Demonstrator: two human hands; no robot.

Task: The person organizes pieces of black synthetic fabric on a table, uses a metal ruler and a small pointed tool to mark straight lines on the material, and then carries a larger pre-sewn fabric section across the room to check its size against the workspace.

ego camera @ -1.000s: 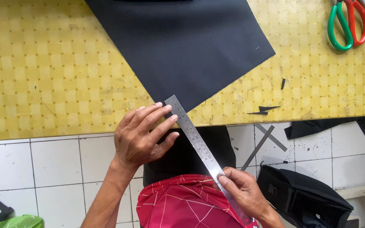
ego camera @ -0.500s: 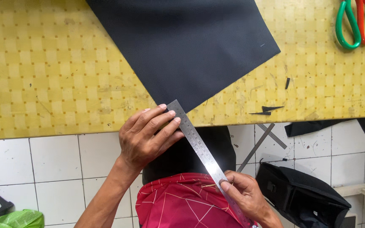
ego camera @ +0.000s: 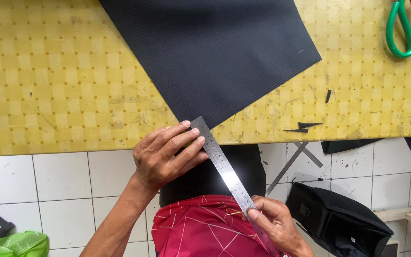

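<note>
steel ruler (ego camera: 224,166), long and narrow, slanting from the near corner of the black sheet (ego camera: 210,57) down toward the red patterned shirt (ego camera: 205,228). top end just over the near edge of the yellow checked table (ego camera: 48,85), touching the sheet's corner; the rest hanging off the table over the white tiled floor (ego camera: 48,181).

left hand (ego camera: 165,159) just left of the ruler's upper part, fingers stretched flat, fingertips pressing on the ruler's top end, not curled round it. right hand (ego camera: 274,221) at the ruler's lower end, thumb and fingers pinching it; thin pale stick, kind not clear, also in that hand beside the ruler.

black sheet spread on the table up and right of the ruler, one corner pointing down at it. small black scraps (ego camera: 305,126) on the table right of the ruler's top. green and red scissors (ego camera: 407,26) far right of the ruler, at the table's far edge. black bag (ego camera: 343,221) on the floor right of the ruler's lower end. green plastic bag (ego camera: 17,243) far left of it, low on the floor.
</note>
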